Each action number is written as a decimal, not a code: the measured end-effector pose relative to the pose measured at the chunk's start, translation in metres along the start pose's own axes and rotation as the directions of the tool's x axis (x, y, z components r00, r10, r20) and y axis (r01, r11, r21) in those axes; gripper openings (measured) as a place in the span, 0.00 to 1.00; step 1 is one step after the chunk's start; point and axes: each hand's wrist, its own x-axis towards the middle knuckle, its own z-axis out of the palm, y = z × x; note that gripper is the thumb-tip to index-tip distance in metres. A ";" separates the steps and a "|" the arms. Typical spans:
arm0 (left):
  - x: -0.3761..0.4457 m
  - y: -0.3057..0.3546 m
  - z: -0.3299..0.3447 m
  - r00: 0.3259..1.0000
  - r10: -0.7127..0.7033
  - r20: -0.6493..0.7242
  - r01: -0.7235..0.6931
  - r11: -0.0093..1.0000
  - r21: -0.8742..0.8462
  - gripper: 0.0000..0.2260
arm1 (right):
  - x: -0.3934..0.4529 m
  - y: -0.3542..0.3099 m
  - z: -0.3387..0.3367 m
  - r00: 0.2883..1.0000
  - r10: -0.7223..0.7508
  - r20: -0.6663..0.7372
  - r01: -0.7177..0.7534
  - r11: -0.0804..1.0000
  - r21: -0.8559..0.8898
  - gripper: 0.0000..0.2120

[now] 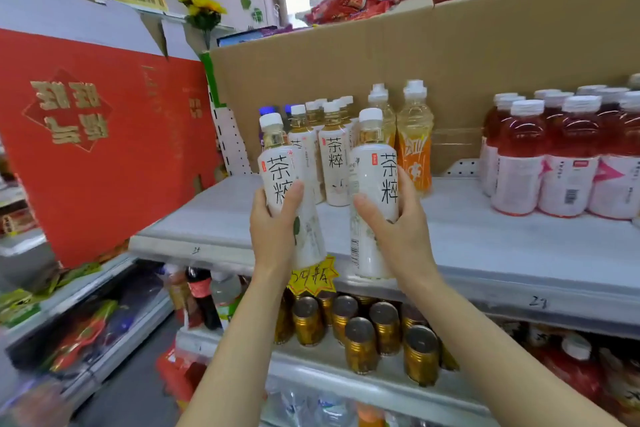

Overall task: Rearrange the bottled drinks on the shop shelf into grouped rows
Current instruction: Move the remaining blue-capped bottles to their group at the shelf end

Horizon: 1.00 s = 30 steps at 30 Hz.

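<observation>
Grey shelf (pixel 485 239); each hand grips one white-labelled tea bottle.

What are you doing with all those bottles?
A person is sorting drinks on a shop shelf. The left hand grips one white tea bottle, and the right hand grips another white tea bottle, both held in front of the shelf. More matching tea bottles stand behind, beside orange-labelled bottles. Red drinks stand grouped to the right.

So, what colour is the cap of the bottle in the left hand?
White, on the bottle that the left hand holds; head view.
</observation>
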 end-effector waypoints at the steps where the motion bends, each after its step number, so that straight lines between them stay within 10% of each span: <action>1: 0.014 -0.004 -0.005 1.000 -0.007 0.031 0.007 1.000 -0.029 0.18 | 0.004 0.001 0.012 1.000 0.008 -0.026 -0.008 1.000 0.002 0.36; 12: 0.111 -0.046 -0.019 0.894 -0.034 0.447 0.063 0.997 -0.050 0.24 | 0.055 0.039 0.091 0.987 0.036 -0.155 -0.049 0.995 -0.083 0.31; 30: 0.163 -0.085 -0.012 0.900 -0.020 0.435 -0.131 0.941 0.313 0.30 | 0.095 0.078 0.086 0.977 0.053 -0.206 -0.186 0.680 -0.709 0.28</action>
